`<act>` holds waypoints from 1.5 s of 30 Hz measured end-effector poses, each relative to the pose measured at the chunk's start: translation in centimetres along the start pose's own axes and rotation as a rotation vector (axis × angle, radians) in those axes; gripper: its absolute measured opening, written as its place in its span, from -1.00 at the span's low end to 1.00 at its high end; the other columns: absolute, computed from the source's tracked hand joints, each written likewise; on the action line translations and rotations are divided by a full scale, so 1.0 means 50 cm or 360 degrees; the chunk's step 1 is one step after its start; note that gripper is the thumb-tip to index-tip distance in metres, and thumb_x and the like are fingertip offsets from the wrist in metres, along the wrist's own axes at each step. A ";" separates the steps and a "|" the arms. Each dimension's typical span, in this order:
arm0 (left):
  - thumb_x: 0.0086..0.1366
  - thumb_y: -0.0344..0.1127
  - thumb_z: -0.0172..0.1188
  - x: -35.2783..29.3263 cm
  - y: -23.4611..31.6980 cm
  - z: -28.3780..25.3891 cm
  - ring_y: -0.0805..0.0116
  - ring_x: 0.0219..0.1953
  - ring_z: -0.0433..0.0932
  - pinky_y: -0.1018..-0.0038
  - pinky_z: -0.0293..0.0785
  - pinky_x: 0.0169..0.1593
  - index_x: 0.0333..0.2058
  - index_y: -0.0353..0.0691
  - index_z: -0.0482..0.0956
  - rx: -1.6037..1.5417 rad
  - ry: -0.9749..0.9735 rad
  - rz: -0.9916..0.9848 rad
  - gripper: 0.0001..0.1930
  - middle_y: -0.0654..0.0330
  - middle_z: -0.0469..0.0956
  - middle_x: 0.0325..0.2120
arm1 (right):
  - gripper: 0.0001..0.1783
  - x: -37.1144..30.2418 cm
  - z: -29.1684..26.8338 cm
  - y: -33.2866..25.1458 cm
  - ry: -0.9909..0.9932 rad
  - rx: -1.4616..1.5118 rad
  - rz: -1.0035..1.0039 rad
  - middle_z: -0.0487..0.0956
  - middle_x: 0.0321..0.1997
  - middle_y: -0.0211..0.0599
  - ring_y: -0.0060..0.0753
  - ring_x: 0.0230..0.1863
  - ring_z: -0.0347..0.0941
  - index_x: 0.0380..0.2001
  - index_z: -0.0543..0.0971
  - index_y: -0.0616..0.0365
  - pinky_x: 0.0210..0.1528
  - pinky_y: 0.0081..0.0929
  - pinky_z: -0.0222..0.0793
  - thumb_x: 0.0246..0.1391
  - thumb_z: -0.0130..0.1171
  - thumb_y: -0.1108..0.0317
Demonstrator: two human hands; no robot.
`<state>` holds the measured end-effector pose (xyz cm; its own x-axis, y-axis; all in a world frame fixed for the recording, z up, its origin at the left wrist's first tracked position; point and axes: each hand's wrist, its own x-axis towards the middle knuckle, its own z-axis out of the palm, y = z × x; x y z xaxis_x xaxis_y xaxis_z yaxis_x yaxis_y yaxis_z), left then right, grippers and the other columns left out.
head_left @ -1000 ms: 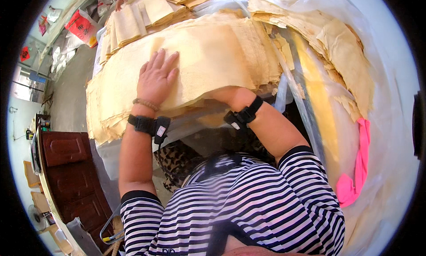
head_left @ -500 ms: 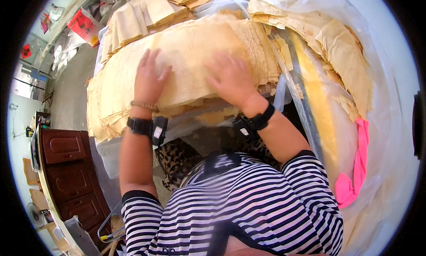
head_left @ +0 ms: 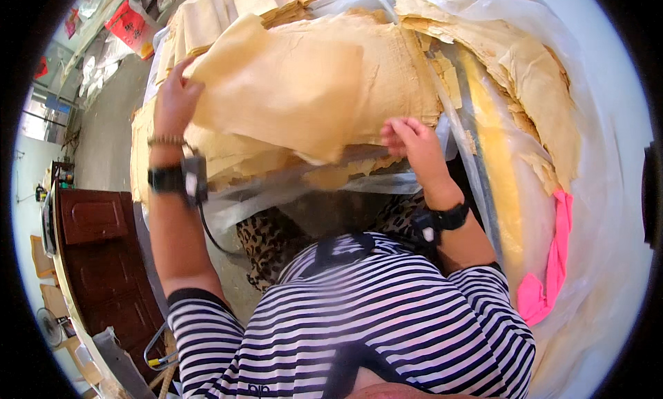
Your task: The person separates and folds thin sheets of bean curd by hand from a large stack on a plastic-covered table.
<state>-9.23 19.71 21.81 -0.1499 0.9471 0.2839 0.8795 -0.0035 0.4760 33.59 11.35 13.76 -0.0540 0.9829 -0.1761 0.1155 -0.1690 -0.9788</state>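
Observation:
A thin, pliable pale-yellow sheet (head_left: 276,81) is partly lifted, its left side raised and curling over a broad stack of similar sheets (head_left: 394,74). At the sheet's left edge, my left hand (head_left: 178,100) is closed in a pinch on it. By the stack's front right edge, my right hand (head_left: 414,140) has its fingers curled in, apart from the lifted sheet, with nothing visible in them. Ragged, flaky edges show along the front of the stack, under the sheet's drooping lower corner.
Folded sheets (head_left: 207,19) lie behind the stack. On the right, more sheets (head_left: 532,74) rest on clear plastic film beside a pink cloth strip (head_left: 556,254). A dark red wooden cabinet (head_left: 97,261) and a red-and-white bag (head_left: 131,29) are on the left.
My left hand has moved left and taken hold of a sheet's edge, raising it. My right hand has drawn back rightward off the stack's top, its fingers now curled.

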 end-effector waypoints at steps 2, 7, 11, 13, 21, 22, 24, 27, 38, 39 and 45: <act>0.12 -0.42 0.29 0.018 -0.003 -0.005 0.18 -0.29 0.62 0.30 0.55 -0.18 0.17 -0.09 0.45 0.0366 0.0186 0.0234 -0.42 0.08 0.62 -0.28 | -0.54 -0.027 0.011 0.024 -0.0182 0.0297 0.0441 0.58 0.04 -0.11 -0.31 -0.07 0.57 0.05 0.52 0.23 -0.09 -0.36 0.54 0.26 0.14 0.09; 0.05 -0.32 0.40 -0.107 0.136 0.032 0.07 0.24 0.39 0.23 0.29 0.29 0.16 -0.14 0.47 0.0058 -0.0352 0.0972 -0.37 0.06 0.47 0.16 | -0.42 -0.034 0.093 0.046 -0.0595 0.0608 0.0640 0.56 0.07 -0.06 -0.23 0.00 0.56 0.18 0.41 0.28 0.00 -0.30 0.53 0.34 0.01 0.01; -0.11 -0.20 0.48 -0.262 0.215 0.086 0.10 0.38 0.21 0.15 0.15 0.37 0.23 0.04 0.41 0.0399 -0.0563 0.1097 -0.17 0.15 0.27 0.33 | -0.45 -0.005 0.137 0.027 -0.0875 0.0921 0.0673 0.57 0.05 -0.06 -0.20 0.01 0.55 0.15 0.44 0.22 -0.05 -0.29 0.53 0.34 -0.02 -0.01; -0.08 -0.23 0.44 -0.281 0.197 0.113 0.11 0.38 0.21 0.15 0.15 0.38 0.23 0.05 0.41 0.0495 -0.0473 0.1043 -0.21 0.16 0.29 0.32 | -0.47 -0.003 0.144 -0.002 -0.0958 0.0857 0.0715 0.58 0.03 -0.08 -0.20 0.00 0.56 0.14 0.45 0.21 -0.07 -0.31 0.53 0.34 -0.02 0.00; 0.11 -0.40 0.20 -0.236 0.158 0.115 0.13 0.31 0.33 0.19 0.24 0.32 0.10 -0.02 0.56 0.0168 -0.0154 0.1104 -0.49 0.18 0.44 0.21 | -0.59 -0.027 0.206 -0.039 -0.0926 0.0521 0.0470 0.62 -0.04 -0.19 -0.32 -0.08 0.59 0.03 0.54 0.21 -0.10 -0.42 0.53 0.32 0.06 0.12; 0.11 -0.40 0.20 -0.235 0.153 0.107 0.13 0.31 0.33 0.19 0.24 0.32 0.10 -0.02 0.56 0.0162 -0.0143 0.1101 -0.49 0.18 0.44 0.21 | -0.65 -0.037 0.204 -0.047 -0.1003 0.0315 0.0093 0.64 -0.06 -0.19 -0.37 -0.07 0.59 -0.04 0.58 0.21 -0.07 -0.43 0.53 0.30 0.09 0.16; 0.10 -0.38 0.21 -0.238 0.126 0.083 0.11 0.28 0.36 0.21 0.28 0.31 0.04 -0.04 0.60 -0.0107 -0.0379 0.0989 -0.54 0.15 0.51 0.14 | -0.70 -0.050 0.189 -0.083 -0.1094 0.0104 -0.0285 0.66 -0.08 -0.19 -0.42 -0.07 0.60 -0.11 0.62 0.21 -0.05 -0.44 0.52 0.29 0.11 0.21; 0.11 -0.44 0.19 -0.236 0.072 0.042 0.12 0.27 0.38 0.23 0.31 0.29 0.04 -0.06 0.59 -0.0398 -0.0471 0.0966 -0.55 0.17 0.54 0.12 | -0.75 -0.048 0.135 -0.178 -0.1375 -0.0111 -0.0888 0.69 -0.13 -0.20 -0.39 -0.04 0.59 -0.16 0.68 0.18 0.04 -0.39 0.50 0.27 0.12 0.27; 0.38 -0.25 0.17 -0.270 0.015 -0.021 0.44 -0.18 0.54 0.49 0.47 -0.04 -0.01 -0.24 0.61 -0.1213 -0.0611 -0.0152 -0.71 0.26 0.64 -0.16 | -0.29 0.186 0.216 -0.208 -0.1508 -0.0512 -0.0318 0.59 0.11 -0.20 -0.37 0.20 0.40 0.12 0.56 0.15 0.30 -0.43 0.24 0.40 -0.32 -0.19; 0.39 -0.18 0.17 -0.272 0.005 -0.012 0.52 -0.27 0.51 0.55 0.48 -0.13 -0.04 -0.29 0.61 -0.1298 -0.0363 -0.0445 -0.69 0.26 0.63 -0.22 | -0.30 0.192 0.216 -0.223 -0.1368 -0.0826 -0.0126 0.55 0.16 -0.21 -0.44 0.19 0.39 0.23 0.47 0.12 0.27 -0.48 0.24 0.39 -0.25 -0.21; 0.38 -0.20 0.15 -0.227 0.003 0.021 0.48 -0.31 0.55 0.56 0.46 -0.20 -0.11 -0.44 0.60 -0.1861 -0.0169 -0.0785 -0.65 0.22 0.62 -0.28 | -0.11 0.250 0.184 -0.141 -0.1424 0.0636 0.0189 0.44 0.28 -0.19 -0.40 0.28 0.33 0.28 0.32 0.28 0.31 -0.42 0.21 0.21 0.03 -0.30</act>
<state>-6.92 9.29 17.77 -0.2619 0.9493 -0.1739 -0.1877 0.1267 0.9740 22.95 24.14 17.48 -0.8132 0.5677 -0.1280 -0.1661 -0.4372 -0.8839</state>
